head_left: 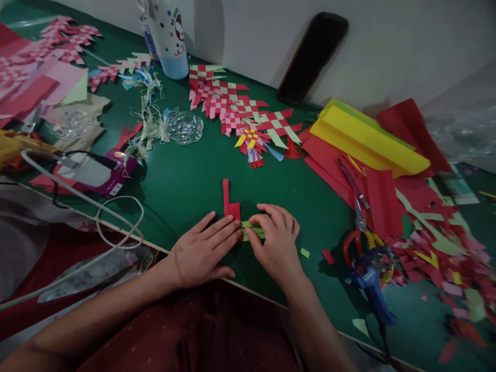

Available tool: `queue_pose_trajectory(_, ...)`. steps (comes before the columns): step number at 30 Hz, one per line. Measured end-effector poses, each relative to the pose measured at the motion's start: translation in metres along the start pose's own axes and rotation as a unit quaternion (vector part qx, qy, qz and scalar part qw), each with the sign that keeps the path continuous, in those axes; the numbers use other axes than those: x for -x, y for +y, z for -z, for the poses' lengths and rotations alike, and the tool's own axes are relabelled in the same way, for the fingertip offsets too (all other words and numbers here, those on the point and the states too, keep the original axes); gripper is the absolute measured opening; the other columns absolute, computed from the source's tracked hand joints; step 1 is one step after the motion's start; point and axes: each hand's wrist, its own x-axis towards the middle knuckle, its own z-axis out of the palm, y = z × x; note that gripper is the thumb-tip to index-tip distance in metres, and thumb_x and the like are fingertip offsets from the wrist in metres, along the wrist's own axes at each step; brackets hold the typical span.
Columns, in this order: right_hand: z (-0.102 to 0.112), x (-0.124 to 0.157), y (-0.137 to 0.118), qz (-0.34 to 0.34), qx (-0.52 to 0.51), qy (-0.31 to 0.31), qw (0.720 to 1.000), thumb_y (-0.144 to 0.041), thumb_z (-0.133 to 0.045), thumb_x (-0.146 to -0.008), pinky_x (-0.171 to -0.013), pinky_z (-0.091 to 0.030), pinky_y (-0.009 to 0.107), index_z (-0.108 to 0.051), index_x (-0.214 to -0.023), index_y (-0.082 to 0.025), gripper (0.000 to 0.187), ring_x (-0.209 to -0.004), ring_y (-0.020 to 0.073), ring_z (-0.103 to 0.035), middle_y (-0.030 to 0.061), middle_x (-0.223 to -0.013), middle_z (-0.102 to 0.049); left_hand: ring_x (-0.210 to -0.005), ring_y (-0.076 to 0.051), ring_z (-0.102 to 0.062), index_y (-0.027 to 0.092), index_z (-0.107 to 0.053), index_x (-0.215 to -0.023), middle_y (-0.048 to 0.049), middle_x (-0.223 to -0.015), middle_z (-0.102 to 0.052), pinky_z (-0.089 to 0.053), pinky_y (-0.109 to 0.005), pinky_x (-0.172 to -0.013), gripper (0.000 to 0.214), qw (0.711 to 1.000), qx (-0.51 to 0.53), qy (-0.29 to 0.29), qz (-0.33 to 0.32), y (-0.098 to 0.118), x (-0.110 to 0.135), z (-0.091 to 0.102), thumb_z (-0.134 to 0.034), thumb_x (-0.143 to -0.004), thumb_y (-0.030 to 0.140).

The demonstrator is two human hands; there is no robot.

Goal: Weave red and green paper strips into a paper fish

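Observation:
Red paper strips lie on the table in front of me, one sticking up away from me. My left hand rests flat with its fingers stretched out, the fingertips pressing on the red paper's lower end. Light green paper strips run sideways from under those fingertips. At their right end, the thumb and index finger of my right hand pinch the green strips. Where the red and green strips meet is partly hidden by my left fingers.
Woven paper fish lie at the back beside a bottle and a tray of small eyes. To the right are scissors, a blue glue gun, folded yellow paper and paper scraps. A white cable loops at left.

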Motion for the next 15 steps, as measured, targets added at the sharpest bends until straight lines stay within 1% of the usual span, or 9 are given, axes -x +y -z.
queue_pose_trajectory(2,0.0,0.001,-0.001,0.003,0.003,0.0,1.0,-0.033,-0.057,-0.088,-0.102,-0.027,0.047,-0.062,-0.095,-0.024,0.012,-0.122,0.0269,-0.044,0.0079,-0.126,-0.058,-0.142,-0.023,-0.029,0.013,-0.041,-0.142,-0.0083,-0.15,-0.039,-0.003,-0.044,-0.121,0.074,1.0,-0.006,-0.004,-0.001,0.0,0.0,-0.001,-0.035,-0.091,0.067)
queue_pose_trajectory(5,-0.002,0.001,-0.003,0.002,0.008,0.002,1.0,-0.035,-0.057,-0.088,-0.102,-0.026,0.048,-0.06,-0.103,-0.023,0.019,-0.122,0.0274,-0.044,0.0089,-0.127,-0.058,-0.142,-0.023,-0.028,0.014,-0.04,-0.143,-0.0079,-0.151,-0.037,-0.001,-0.044,-0.121,0.074,1.0,-0.014,-0.013,-0.003,0.0,0.0,-0.001,-0.034,-0.091,0.067)
queue_pose_trajectory(8,-0.002,0.002,-0.005,-0.014,0.015,0.008,1.0,-0.035,-0.057,-0.087,-0.102,-0.027,0.048,-0.059,-0.106,-0.022,0.022,-0.122,0.0279,-0.044,0.0097,-0.128,-0.057,-0.142,-0.023,-0.028,0.014,-0.04,-0.143,-0.0082,-0.151,-0.038,0.0,-0.044,-0.12,0.075,1.0,-0.025,-0.014,-0.007,-0.001,0.0,-0.002,-0.032,-0.091,0.068)
queue_pose_trajectory(11,0.001,0.003,0.001,-0.051,0.039,0.021,0.998,-0.034,-0.057,-0.086,-0.098,-0.029,0.05,-0.058,-0.109,-0.023,0.025,-0.122,0.0296,-0.044,0.0099,-0.131,-0.054,-0.143,-0.023,-0.027,0.014,-0.04,-0.143,-0.0079,-0.151,-0.037,0.0,-0.045,-0.12,0.076,0.999,-0.035,-0.02,-0.012,-0.001,0.001,-0.001,-0.032,-0.091,0.068)
queue_pose_trajectory(15,0.006,0.007,0.019,-0.119,0.068,0.036,0.99,-0.036,-0.055,-0.086,-0.094,-0.033,0.052,-0.056,-0.112,-0.024,0.029,-0.122,0.0318,-0.043,0.009,-0.134,-0.052,-0.143,-0.022,-0.026,0.014,-0.039,-0.144,-0.0076,-0.153,-0.034,0.002,-0.044,-0.12,0.077,0.999,-0.042,-0.026,-0.016,-0.001,0.002,0.0,-0.032,-0.09,0.069)
